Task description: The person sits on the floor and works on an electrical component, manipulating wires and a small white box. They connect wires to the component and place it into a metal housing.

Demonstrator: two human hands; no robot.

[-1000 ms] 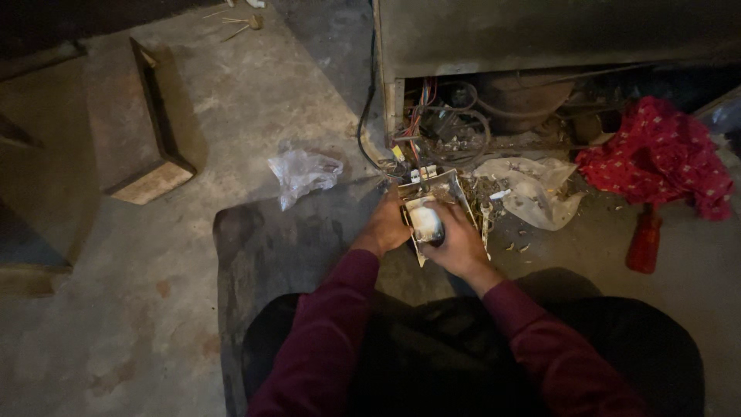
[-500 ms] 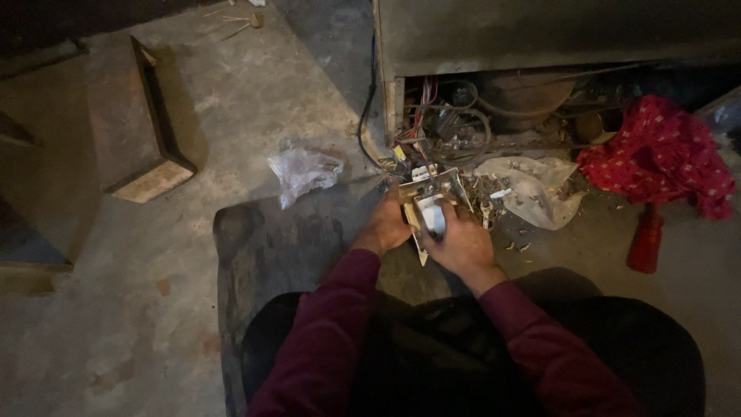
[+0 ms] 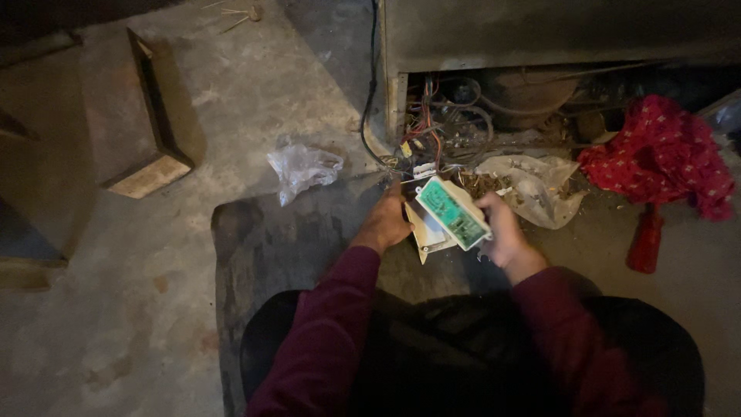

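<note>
Two hands meet at centre frame, both gripping a pale rectangular plastic module with a green circuit board face (image 3: pixel 453 214). Left hand (image 3: pixel 384 224) has its fingers closed on the cream bracket side at nine o'clock of the module; right hand (image 3: pixel 499 232) clamps its fingers on the three o'clock end. Tangled coloured wires (image 3: pixel 432 127) sit at twelve o'clock, a crumpled clear plastic bag (image 3: pixel 302 167) at ten, a red patterned cloth (image 3: pixel 664 154) at two.

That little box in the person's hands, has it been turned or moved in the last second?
Yes. The small box has been turned over: a green circuit board now faces up where a white round part showed. It stays in both hands, in front of the open wiring compartment.
</note>
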